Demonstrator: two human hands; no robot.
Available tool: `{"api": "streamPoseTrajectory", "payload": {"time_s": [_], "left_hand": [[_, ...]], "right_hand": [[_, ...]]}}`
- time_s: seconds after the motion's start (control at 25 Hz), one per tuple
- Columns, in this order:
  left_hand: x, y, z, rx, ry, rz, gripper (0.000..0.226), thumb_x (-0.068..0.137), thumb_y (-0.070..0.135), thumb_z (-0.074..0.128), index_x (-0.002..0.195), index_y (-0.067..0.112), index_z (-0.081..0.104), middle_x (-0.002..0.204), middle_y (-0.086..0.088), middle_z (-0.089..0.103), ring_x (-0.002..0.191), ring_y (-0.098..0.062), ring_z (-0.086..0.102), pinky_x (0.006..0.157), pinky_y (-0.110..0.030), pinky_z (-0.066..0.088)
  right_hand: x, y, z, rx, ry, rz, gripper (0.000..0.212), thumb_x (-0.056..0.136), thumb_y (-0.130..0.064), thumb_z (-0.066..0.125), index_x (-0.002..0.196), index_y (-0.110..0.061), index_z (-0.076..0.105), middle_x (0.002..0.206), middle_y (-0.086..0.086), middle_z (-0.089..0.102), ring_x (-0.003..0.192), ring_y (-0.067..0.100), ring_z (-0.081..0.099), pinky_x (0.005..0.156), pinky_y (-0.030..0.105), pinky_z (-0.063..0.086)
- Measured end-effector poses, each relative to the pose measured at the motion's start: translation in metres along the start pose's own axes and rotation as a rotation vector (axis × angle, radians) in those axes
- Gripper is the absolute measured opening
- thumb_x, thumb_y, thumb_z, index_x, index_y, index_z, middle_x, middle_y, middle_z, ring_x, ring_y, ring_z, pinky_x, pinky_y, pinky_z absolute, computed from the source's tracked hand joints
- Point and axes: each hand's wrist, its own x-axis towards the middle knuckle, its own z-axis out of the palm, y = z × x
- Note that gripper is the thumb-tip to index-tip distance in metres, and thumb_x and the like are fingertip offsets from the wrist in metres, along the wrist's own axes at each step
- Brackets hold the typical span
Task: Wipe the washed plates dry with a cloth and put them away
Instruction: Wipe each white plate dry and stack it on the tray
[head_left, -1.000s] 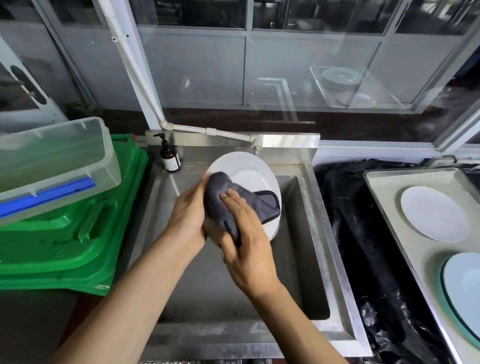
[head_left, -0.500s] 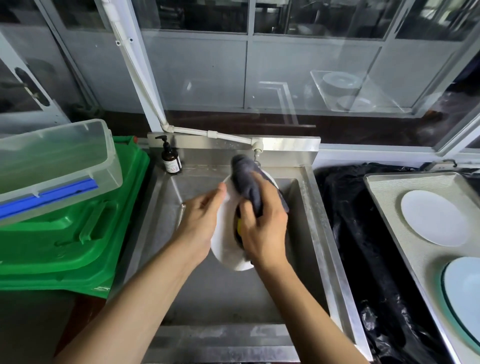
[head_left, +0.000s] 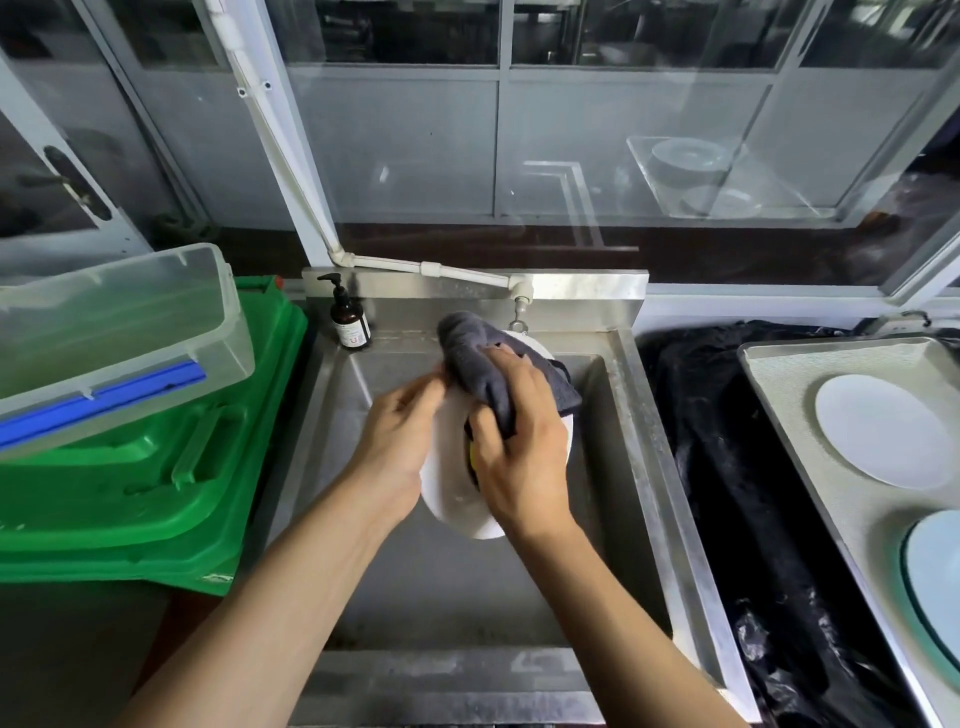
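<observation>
A white plate (head_left: 451, 493) is held tilted on edge over the steel sink (head_left: 644, 467). My left hand (head_left: 400, 441) grips its left rim, fingers curled round the edge. My right hand (head_left: 519, 447) grips a dark grey cloth (head_left: 483, 358) and presses it against the plate's face; the cloth drapes over the plate's top edge. A bit of yellow shows under the right hand. Most of the plate's face is hidden by the cloth and hand.
A tray (head_left: 769, 395) on the right carries a white plate (head_left: 883, 431) and a pale blue plate (head_left: 935, 571). Black plastic sheeting (head_left: 727, 493) lies between sink and tray. A soap bottle (head_left: 349, 317) stands at the sink's back left. Green crates (head_left: 145, 467) and a clear tub (head_left: 104, 332) sit left.
The plate has turned from facing me to standing on edge. The cloth has moved from the plate's lower left up to its top edge, and my right hand followed it.
</observation>
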Motion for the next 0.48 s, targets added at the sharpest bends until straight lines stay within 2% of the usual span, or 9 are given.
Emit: {"api": "streamPoseTrajectory", "payload": {"time_s": [0.08, 0.12, 0.2, 0.28, 0.32, 0.4, 0.48], "left_hand": [[0.0, 0.001, -0.002, -0.045, -0.012, -0.023, 0.023, 0.095, 0.029, 0.065, 0.079, 0.029, 0.082, 0.091, 0.002, 0.079, 0.099, -0.023, 0.071, 0.098, -0.044, 0.054], [-0.001, 0.002, -0.005, -0.064, -0.032, -0.037, 0.021, 0.093, 0.034, 0.067, 0.083, 0.024, 0.082, 0.096, -0.001, 0.079, 0.102, -0.024, 0.071, 0.102, -0.048, 0.052], [0.0, 0.003, -0.011, -0.074, -0.063, -0.042, 0.029, 0.088, 0.044, 0.071, 0.095, 0.018, 0.08, 0.108, -0.004, 0.077, 0.113, -0.025, 0.067, 0.108, -0.051, 0.046], [0.0, 0.002, -0.013, -0.081, -0.055, -0.053, 0.025, 0.088, 0.046, 0.071, 0.093, 0.023, 0.08, 0.109, 0.0, 0.077, 0.116, -0.024, 0.066, 0.109, -0.05, 0.045], [0.0, 0.004, -0.01, -0.089, -0.039, -0.06, 0.02, 0.09, 0.043, 0.07, 0.086, 0.027, 0.081, 0.104, 0.002, 0.078, 0.113, -0.022, 0.067, 0.108, -0.048, 0.047], [0.0, 0.004, -0.001, -0.081, 0.0, -0.054, 0.025, 0.093, 0.037, 0.067, 0.074, 0.03, 0.081, 0.092, 0.002, 0.078, 0.101, -0.021, 0.07, 0.099, -0.043, 0.053], [0.003, 0.007, 0.002, -0.077, 0.037, -0.05, 0.031, 0.095, 0.034, 0.065, 0.069, 0.029, 0.081, 0.081, 0.001, 0.078, 0.085, -0.019, 0.073, 0.079, -0.033, 0.059]], "right_hand": [[0.003, 0.006, -0.002, -0.02, 0.028, 0.016, 0.043, 0.088, -0.011, 0.054, 0.131, -0.012, 0.06, 0.13, 0.002, 0.064, 0.125, 0.016, 0.056, 0.112, 0.022, 0.037], [0.004, 0.011, -0.006, 0.005, 0.103, 0.127, 0.039, 0.09, -0.012, 0.054, 0.128, -0.013, 0.062, 0.125, 0.001, 0.066, 0.119, 0.015, 0.059, 0.11, 0.027, 0.042], [0.0, 0.023, -0.014, 0.078, 0.261, 0.39, 0.028, 0.096, -0.013, 0.055, 0.122, -0.019, 0.064, 0.112, -0.005, 0.07, 0.106, 0.01, 0.063, 0.1, 0.04, 0.049], [-0.009, 0.027, -0.014, 0.11, 0.304, 0.469, 0.028, 0.099, -0.014, 0.055, 0.124, -0.022, 0.064, 0.112, -0.009, 0.07, 0.107, 0.005, 0.063, 0.098, 0.042, 0.049], [-0.012, 0.026, -0.01, 0.114, 0.291, 0.456, 0.031, 0.099, -0.014, 0.056, 0.129, -0.021, 0.063, 0.119, -0.008, 0.07, 0.113, 0.005, 0.062, 0.102, 0.04, 0.048], [-0.024, 0.018, 0.003, 0.136, 0.206, 0.367, 0.04, 0.098, -0.016, 0.057, 0.138, -0.017, 0.059, 0.136, -0.003, 0.064, 0.129, 0.007, 0.056, 0.111, 0.037, 0.043], [-0.038, 0.01, 0.012, 0.132, 0.056, 0.132, 0.047, 0.096, -0.014, 0.056, 0.143, -0.015, 0.054, 0.147, -0.003, 0.056, 0.14, 0.011, 0.049, 0.119, 0.035, 0.036]]}}
